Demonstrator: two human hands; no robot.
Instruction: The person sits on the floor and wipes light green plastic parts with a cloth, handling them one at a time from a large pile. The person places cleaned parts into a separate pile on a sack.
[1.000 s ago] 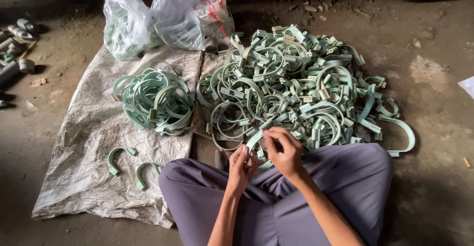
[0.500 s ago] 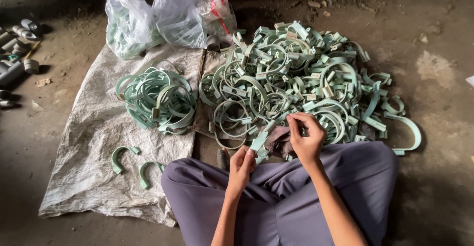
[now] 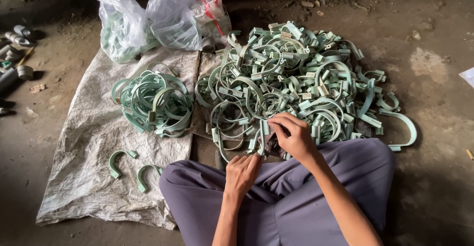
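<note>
- The person sits cross-legged on the bare concrete floor (image 3: 434,177) in loose purple-grey trousers (image 3: 296,196), both hands at the near edge of a large heap of pale green curved plastic clamp pieces (image 3: 296,83).
- The right hand (image 3: 295,136) is curled, its fingers (image 3: 282,122) pinched on a green strip at the heap's near edge, above a dark scrap that is too small to identify.
- The left hand (image 3: 243,172) lies just below and to the left, fingers together and bent, its tips touching a pale green clamp piece (image 3: 256,142) that stands out of the heap; I cannot tell whether it grips it.
- Left of the heap, a smaller bundle of nested green clamp rings (image 3: 154,102) rests on a crumpled grey-white woven sack (image 3: 89,152) spread on the floor.
- Two single green half-round clamps (image 3: 131,164) lie on the sack near the person's left knee.
- Beyond the sack stand translucent plastic bags (image 3: 148,21) holding more green pieces.
- Grey pipe fittings (image 3: 17,38) lie at the far left edge.
</note>
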